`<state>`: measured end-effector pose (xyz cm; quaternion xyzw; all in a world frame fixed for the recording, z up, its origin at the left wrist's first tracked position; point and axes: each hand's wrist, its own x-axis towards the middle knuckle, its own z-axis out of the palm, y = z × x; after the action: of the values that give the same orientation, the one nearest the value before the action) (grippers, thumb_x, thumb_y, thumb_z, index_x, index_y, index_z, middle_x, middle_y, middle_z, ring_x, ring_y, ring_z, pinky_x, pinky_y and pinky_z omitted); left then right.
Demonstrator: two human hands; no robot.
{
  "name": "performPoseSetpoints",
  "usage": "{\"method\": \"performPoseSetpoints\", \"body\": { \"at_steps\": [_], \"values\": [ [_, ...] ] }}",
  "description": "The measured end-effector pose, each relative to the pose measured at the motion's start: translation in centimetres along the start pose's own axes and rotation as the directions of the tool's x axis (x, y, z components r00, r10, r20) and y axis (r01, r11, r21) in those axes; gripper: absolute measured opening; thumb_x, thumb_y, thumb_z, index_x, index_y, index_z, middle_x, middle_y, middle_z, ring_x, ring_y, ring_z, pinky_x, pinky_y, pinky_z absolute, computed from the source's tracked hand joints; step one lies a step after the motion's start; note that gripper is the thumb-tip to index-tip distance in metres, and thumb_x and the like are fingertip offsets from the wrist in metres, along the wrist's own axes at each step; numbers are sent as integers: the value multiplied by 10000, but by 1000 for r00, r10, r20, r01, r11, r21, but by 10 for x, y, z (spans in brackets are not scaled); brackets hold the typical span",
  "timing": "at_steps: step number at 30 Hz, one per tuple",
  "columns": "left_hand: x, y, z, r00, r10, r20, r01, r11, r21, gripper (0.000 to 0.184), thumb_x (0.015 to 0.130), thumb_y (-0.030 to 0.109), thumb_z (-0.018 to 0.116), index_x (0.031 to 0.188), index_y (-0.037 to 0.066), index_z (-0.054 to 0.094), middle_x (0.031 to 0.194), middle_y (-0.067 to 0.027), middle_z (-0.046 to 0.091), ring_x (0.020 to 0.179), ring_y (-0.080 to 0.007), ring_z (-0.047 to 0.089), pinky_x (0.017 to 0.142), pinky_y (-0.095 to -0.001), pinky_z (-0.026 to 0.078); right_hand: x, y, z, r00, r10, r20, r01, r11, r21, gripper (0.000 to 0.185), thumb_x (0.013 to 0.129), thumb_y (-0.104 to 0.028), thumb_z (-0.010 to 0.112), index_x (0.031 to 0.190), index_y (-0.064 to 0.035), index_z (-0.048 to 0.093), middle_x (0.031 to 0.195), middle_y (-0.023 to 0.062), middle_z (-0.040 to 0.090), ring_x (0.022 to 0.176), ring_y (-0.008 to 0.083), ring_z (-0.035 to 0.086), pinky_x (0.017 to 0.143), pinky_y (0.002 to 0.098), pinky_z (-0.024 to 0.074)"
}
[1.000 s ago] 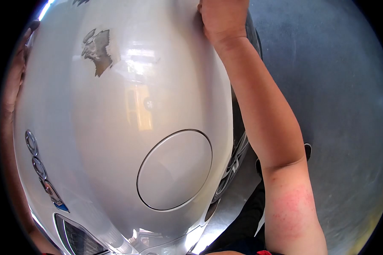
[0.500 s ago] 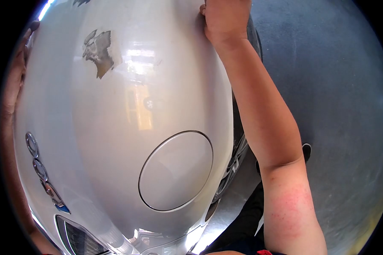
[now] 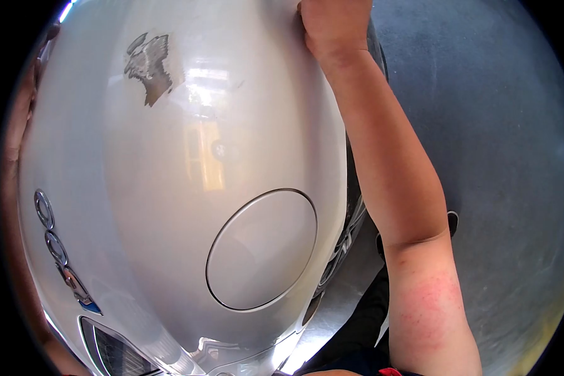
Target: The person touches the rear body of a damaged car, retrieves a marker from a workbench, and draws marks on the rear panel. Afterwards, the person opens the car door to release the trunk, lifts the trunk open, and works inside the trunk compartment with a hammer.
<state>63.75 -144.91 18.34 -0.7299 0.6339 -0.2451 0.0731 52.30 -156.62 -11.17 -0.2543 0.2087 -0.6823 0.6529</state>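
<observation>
Silver paint is covering the car body (image 3: 150, 188), which is filling the middle of the head view. Judging from what shows, slipping seems the likeliest trouble: the surface is curving and shining, so a palm without firm purchase could slide along it if weight were leaning that way. High on the car body a dull, ragged patch (image 3: 150, 69) is showing, and its broken border could be lifting further if anything were rubbing across it. The round flap (image 3: 262, 249) is sitting closed nearer the wearer, where a hard knock could be scuffing it. As for pose, the right arm (image 3: 407, 169) is slanting up from the lower right, slightly bent at the elbow, with the right hand (image 3: 337, 25) apparently resting at the car body's right edge; its fingers are largely hiding or falling outside the picture, so I cannot tell whether they are apart or clamped on that edge. The left hand (image 3: 26, 106) is lying along the dim left rim of the view, beside the car body's opposite edge, and its fingers are showing too poorly for me to tell their state.
</observation>
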Motion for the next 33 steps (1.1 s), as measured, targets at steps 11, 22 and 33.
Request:
{"method": "performPoseSetpoints", "body": {
  "at_steps": [11, 22, 33],
  "values": [
    [1, -5, -4, 998, 12, 56, -9, 998, -62, 342, 888, 175, 489, 1115, -52, 606, 1022, -163, 635, 906, -257, 611, 811, -328, 487, 2, 22, -62, 983, 15, 183, -97, 890, 446, 162, 930, -156, 487, 832, -42, 547, 662, 12, 389, 586, 140, 356, 562, 272, 344],
    [-22, -20, 23, 976, -190, 106, 217, 809, -547, 299, 1002, 318, 502, 1142, 75, 606, 1028, -43, 671, 805, -67, 623, 694, -228, 511, -257, -201, -543, 413, 258, -873, -792, 575, -205, 431, 871, -273, 618, 1232, -88, 471, 981, 21, 558, 926, 174, 559, 740, 330, 455],
    [3, -18, 6, 988, -157, 12, 153, 944, -293, 97, 911, 88, 533, 935, 16, 593, 1148, -191, 634, 521, -126, 493, 542, -286, 440, -214, -550, -579, 149, -120, -982, -916, 357, -183, 121, 897, -314, 547, 949, -218, 498, 640, -2, 425, 525, 154, 444, 479, 364, 333]
  ]
}}
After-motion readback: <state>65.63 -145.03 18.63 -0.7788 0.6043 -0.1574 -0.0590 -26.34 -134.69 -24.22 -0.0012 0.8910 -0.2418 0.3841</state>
